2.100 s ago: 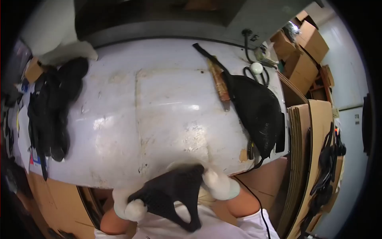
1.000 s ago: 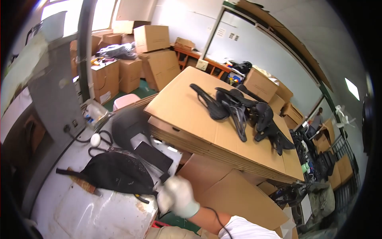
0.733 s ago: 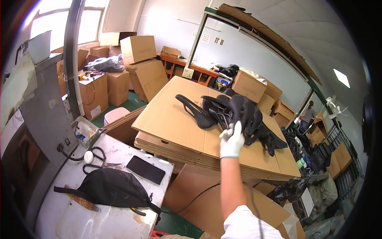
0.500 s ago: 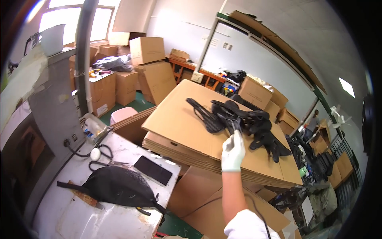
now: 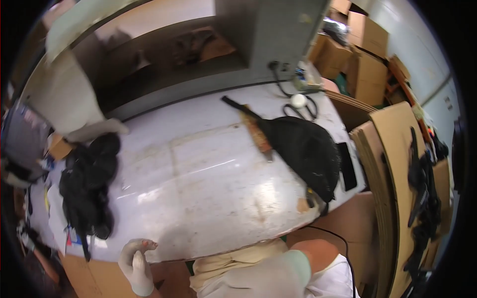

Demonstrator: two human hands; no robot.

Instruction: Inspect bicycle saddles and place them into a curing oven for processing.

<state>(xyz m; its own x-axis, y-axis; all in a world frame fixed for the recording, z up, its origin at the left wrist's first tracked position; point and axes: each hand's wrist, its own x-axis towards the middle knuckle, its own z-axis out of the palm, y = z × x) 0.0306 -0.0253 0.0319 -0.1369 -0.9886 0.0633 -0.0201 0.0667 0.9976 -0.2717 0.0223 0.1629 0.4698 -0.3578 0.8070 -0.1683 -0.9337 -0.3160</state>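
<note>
My left hand (image 5: 136,265), in a white glove, hovers just below the near edge of the white table (image 5: 198,193). Its fingers are bunched together and point up, with nothing in them. My right hand (image 5: 258,279), also gloved, lies low against my body at the bottom edge. It is blurred and its fingers are hidden. A heap of black parts (image 5: 87,188) lies on the table's left end, the nearest thing to my left hand. A black bag (image 5: 305,151) with a brown strap (image 5: 258,136) rests on the right end.
A dark phone (image 5: 347,166) lies beside the bag, with scissors (image 5: 298,107) and a cable behind it. A stack of cardboard sheets (image 5: 390,164) stands to the right, carrying black parts (image 5: 420,184). Cardboard boxes (image 5: 365,47) fill the far right corner.
The view has swung from the cardboard stack back down to the white table. My right hand has left the black parts on the cardboard and dropped close to my body.
</note>
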